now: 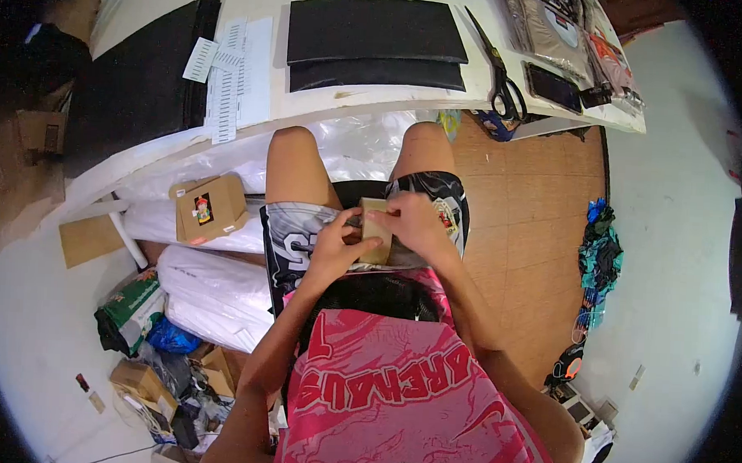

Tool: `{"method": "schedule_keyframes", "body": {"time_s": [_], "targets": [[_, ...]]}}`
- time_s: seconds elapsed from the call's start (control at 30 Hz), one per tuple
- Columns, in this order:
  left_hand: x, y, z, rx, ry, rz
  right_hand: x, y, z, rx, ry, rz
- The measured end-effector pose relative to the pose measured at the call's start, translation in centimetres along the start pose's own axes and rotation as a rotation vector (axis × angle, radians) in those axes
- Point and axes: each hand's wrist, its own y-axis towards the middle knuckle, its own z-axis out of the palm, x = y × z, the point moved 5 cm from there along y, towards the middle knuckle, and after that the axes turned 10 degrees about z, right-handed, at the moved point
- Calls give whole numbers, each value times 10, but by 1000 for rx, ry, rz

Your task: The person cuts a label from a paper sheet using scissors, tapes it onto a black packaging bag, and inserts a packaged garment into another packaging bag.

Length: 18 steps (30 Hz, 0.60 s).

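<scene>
In my lap, between my thighs, is a roll of tan packing tape (376, 247), seen edge-on. My left hand (336, 245) grips its left side, with the thumb across the near part and the fingers at the far part. From the right, my right hand (417, 224) pinches the upper edge of the roll with bent fingers. Whether a loose tape end is between those fingertips is too small to tell. Both hands rest close to my patterned shorts (292, 236).
Ahead, a white table (260, 115) bears black plastic mailers (375, 33), another black stack (141, 89), printed label strips (228, 85), scissors (498, 71), a phone (553, 87) and bagged garments (549, 32). White wrapped rolls (215, 295) and a cardboard piece (223, 200) lie left.
</scene>
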Motion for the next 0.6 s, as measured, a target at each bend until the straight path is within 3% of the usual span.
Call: {"method": "schedule_keyframes", "body": {"time_s": [0.13,0.2,0.23,0.37,0.6], "targets": [[-2,3,-3,-1,104,1,-3,0,4,-102,49,-3],[-6,1,0,-52,-36,13,-14,7,-4,-61,100,-58],[-11,1,-1,-52,-17,27,-18,12,-4,73,61,-66],[-1,1,0,7,15,-24,-29,14,-3,86,80,-100],[9,0,-1,-17,-32,18,-41,22,4,155,414,95]]}}
